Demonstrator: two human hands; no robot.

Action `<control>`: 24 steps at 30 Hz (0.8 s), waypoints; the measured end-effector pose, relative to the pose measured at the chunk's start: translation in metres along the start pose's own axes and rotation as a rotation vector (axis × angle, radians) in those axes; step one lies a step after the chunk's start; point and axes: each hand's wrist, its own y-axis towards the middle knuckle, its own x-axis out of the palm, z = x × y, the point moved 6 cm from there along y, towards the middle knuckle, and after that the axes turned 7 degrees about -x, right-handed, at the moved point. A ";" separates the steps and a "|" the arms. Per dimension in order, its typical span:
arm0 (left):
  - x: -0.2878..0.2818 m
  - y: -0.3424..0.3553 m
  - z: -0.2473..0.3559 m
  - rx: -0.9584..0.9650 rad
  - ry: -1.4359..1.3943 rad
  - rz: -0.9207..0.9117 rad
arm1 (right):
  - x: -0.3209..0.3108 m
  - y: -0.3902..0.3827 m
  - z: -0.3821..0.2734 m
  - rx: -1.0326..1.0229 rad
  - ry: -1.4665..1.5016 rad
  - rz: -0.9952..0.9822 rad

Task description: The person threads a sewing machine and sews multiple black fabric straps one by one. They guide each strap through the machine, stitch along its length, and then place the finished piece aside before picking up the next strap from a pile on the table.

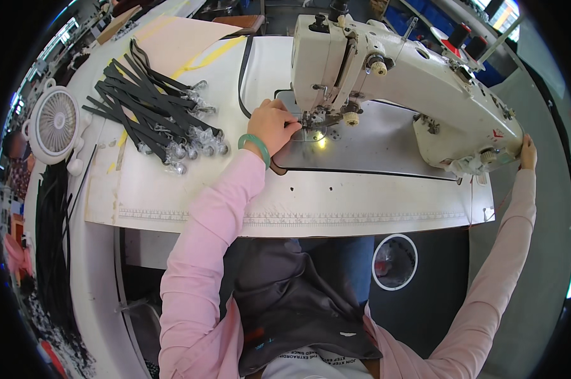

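A white sewing machine (386, 50) stands on the table, its small lamp lighting the metal bed plate (374, 136) under the needle. My left hand (271, 128), with a green bangle (255, 145) on its wrist, is closed in a pinch just left of the presser foot (311, 120). A black strap (242, 79) curves down from behind into that hand; its pinched end is hidden by my fingers. At the machine's far right end my right hand (528, 153) is closed round the handwheel, which is mostly out of sight behind the housing.
Left of the machine lies a pile of black straps (150, 107) with clear-wrapped ends (191, 145). A white fan (55, 123) and long black strips (53, 246) are at the left edge. Thread spools (459, 35) top the machine. Below sits a white-rimmed bin (395, 262).
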 end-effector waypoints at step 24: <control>0.008 -0.090 0.085 0.265 0.516 -0.043 | 0.061 -0.110 -0.034 0.467 1.012 0.284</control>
